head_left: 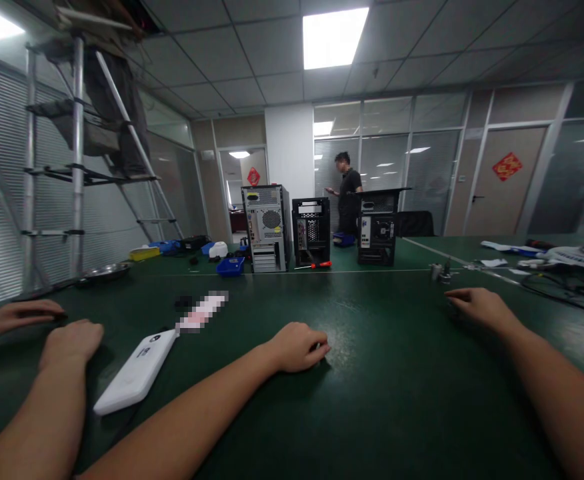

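My left hand (299,347) rests on the green table (387,400), its fingers curled in toward the thumb. Whatever those fingers hold, if anything, is hidden. To the right, my right hand (482,310) lies low over the tabletop with fingertips pinched together; a tiny dark spot shows beneath them, too small to name. Just beyond it stand small metal parts (442,272). Left of my left forearm lies a flat white device (139,370) with a black logo, beside a blurred-out strip (205,311).
Another person's hands (72,343) rest at left. Three computer cases (267,227) stand ahead, with a red-handled screwdriver (321,265) and blue tray (231,267) near them. A metal dish (106,272) and ladder (78,147) are left; cables (567,290) lie right. A person (348,190) stands behind.
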### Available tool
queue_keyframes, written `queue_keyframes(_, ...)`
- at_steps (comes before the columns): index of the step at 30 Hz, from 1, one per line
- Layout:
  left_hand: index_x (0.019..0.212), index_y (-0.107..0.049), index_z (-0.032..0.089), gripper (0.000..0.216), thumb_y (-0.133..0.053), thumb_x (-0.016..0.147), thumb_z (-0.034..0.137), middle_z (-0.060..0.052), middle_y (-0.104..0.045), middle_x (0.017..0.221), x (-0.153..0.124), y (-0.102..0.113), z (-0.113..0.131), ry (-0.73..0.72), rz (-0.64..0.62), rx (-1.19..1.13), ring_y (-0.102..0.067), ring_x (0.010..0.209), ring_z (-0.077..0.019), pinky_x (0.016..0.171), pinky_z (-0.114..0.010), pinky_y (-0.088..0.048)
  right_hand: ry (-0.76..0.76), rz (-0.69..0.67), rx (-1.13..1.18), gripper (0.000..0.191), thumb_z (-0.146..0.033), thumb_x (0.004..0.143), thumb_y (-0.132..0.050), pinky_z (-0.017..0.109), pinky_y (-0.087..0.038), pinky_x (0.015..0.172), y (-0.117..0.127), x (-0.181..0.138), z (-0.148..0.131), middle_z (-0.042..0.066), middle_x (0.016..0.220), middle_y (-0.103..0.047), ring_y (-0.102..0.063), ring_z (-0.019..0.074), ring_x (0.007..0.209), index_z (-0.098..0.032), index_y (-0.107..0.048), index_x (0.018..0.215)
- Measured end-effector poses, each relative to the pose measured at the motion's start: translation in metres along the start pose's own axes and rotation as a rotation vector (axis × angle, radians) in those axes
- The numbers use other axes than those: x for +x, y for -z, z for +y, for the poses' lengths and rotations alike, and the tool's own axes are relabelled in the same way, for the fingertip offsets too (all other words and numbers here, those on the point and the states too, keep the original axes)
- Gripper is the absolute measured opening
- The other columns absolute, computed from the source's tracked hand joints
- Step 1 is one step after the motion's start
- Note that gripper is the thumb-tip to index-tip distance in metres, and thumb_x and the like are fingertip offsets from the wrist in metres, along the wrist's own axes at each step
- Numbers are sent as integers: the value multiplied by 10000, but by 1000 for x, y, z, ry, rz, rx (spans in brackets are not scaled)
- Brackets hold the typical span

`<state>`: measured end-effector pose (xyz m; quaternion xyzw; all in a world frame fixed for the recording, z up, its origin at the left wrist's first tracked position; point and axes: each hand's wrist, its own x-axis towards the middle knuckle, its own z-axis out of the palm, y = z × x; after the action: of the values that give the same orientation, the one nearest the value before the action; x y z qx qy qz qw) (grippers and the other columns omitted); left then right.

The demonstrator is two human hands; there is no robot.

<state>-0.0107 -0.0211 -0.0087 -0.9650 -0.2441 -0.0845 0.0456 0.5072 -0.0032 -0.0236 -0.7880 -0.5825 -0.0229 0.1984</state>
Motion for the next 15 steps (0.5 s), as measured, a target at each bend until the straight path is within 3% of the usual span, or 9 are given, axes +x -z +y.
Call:
queue_keyframes(5, 883, -631, 213, 327, -416, 1016, 421, -13, -660, 708, 0, 1, 0, -3, -5, -15, -618, 656, -155, 656, -247, -423, -21, 65, -4, 437, -401, 900, -484, 359, -475, 830, 1, 2, 4, 103, 1162, -724, -661, 281, 1021, -204, -710, 1218)
queue_keyframes(15, 898, -634, 214, 323, -420, 1017, 426, -5, -658, 713, -2, 3, 1, -2, -14, -20, -616, 647, -145, 668, -246, -437, -53, -15, 42, 391, -415, 840, -555, 356, -492, 813, 2, 6, 3, 102, 1118, -735, -675, 275, 979, -213, -747, 1115)
